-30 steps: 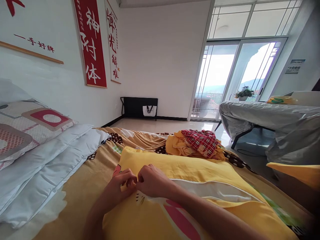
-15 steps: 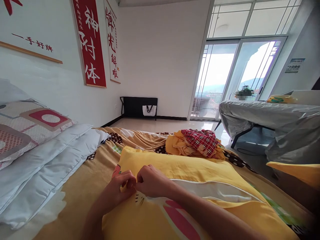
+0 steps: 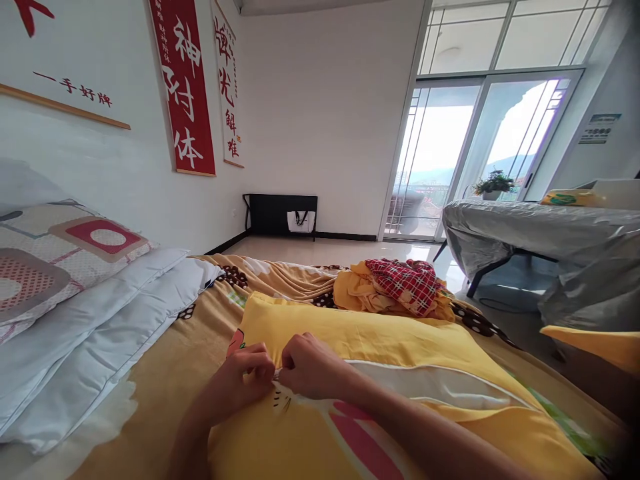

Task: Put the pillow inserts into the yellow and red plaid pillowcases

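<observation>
A yellow pillowcase [image 3: 380, 328] with a pink and white print lies on the bed. Its long opening gapes on the right, and the white inner pillow [image 3: 440, 383] shows through it. At the left end of this opening, my left hand [image 3: 245, 379] is closed in a pinch on the pillowcase edge. Close beside it, my right hand [image 3: 313, 367] is also closed, its fingertips on the white-trimmed edge. A bit of that edge shows between the hands. Whether a zipper pull sits in the right fingers is hidden.
White pillows [image 3: 115, 333] and a patterned pillow [image 3: 107, 233] are stacked at left. A crumpled yellow and red plaid cloth [image 3: 405, 283] lies beyond the pillowcase. At right stands a plastic-covered table [image 3: 540, 223]. A brown patterned blanket [image 3: 155, 393] covers the bed.
My right hand has drawn slightly rightward from my left, so a little white edge now shows between them. The whole view has shifted a little.
</observation>
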`<state>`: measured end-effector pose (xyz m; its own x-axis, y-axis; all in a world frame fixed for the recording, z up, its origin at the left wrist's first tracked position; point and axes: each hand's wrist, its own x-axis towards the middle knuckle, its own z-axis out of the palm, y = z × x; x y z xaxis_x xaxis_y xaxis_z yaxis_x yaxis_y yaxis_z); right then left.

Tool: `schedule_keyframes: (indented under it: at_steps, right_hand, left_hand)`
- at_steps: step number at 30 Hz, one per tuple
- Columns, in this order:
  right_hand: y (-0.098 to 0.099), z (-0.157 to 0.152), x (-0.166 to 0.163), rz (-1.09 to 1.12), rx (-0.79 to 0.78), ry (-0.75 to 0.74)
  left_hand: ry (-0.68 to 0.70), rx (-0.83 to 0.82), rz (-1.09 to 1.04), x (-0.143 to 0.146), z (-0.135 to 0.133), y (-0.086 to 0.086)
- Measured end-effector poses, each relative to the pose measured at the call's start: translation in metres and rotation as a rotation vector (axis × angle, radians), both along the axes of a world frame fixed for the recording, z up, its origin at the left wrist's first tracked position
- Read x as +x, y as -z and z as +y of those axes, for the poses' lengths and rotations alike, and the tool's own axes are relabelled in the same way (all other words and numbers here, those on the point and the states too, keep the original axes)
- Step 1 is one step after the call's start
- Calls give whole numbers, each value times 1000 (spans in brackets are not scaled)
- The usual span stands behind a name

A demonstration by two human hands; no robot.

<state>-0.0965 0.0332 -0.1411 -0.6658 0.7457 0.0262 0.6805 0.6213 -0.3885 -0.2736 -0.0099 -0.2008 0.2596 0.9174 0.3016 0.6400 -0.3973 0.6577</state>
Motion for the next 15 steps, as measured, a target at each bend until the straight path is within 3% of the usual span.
schedule_keyframes:
  at_steps: [8,15]
  right_hand:
    - [3,1,11,84,-58,15]
    - [-7,4,24,100,-130,22]
  left_hand:
    - [54,-31,-24,2,-2,-2]
    - [63,-60,-31,7,-8,-9]
